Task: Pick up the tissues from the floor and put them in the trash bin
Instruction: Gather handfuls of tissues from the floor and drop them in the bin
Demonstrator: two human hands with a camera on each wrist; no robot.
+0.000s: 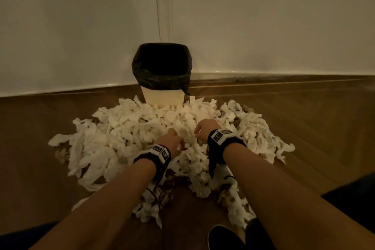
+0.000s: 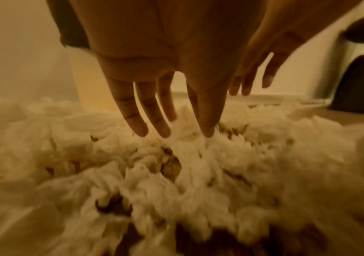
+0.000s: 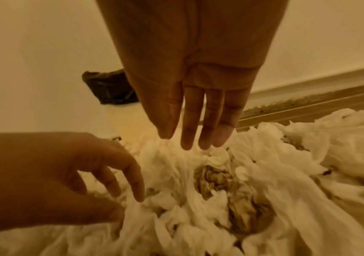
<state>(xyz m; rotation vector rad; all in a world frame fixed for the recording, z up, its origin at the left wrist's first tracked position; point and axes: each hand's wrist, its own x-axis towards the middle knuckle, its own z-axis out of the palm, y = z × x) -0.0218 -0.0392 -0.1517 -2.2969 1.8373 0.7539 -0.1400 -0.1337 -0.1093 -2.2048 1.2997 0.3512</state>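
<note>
A big heap of crumpled white tissues [image 1: 129, 132] lies on the wooden floor in front of a cream trash bin [image 1: 162, 97] lined with a black bag [image 1: 162, 79]. My left hand [image 1: 172, 141] reaches down into the middle of the heap. In the left wrist view its fingers [image 2: 163, 124] are straight and their tips touch the tissues [image 2: 198, 173]. My right hand [image 1: 200, 130] hovers just to its right, with straight fingers [image 3: 190, 135] pointing down at the tissues [image 3: 198, 216]. Neither hand holds anything. The bin's inside looks dark; its contents cannot be made out.
The bin stands in a corner where two white walls [image 1: 263, 26] meet. Bare wooden floor [image 1: 314, 128] flanks the heap on both sides. A dark shoe [image 1: 221, 237] is at the bottom edge, near the heap's front. Some brownish, stained tissues [image 3: 211, 178] show inside the heap.
</note>
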